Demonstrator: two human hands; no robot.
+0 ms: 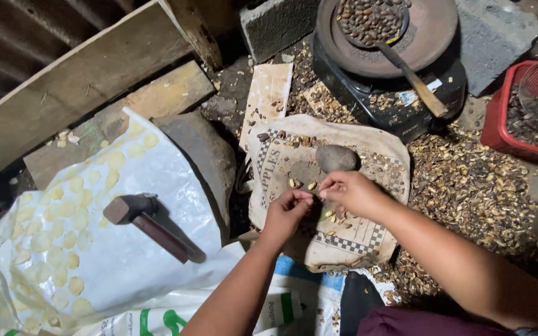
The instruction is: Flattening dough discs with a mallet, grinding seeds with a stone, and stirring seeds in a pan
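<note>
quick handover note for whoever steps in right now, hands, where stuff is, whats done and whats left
Left hand: fingertips pinched together over the cloth sack, on something too small to make out.
Right hand: fingers pinched beside the left, same spot.
Rounded stone lies on the sack just above the hands; a few pale kernels beside it.
Hammer lies untouched on the white plastic sheet.
Done: broken shells litter the ground to the right.
Left: a pan of dark nuts sits on the black stove at top.
</note>
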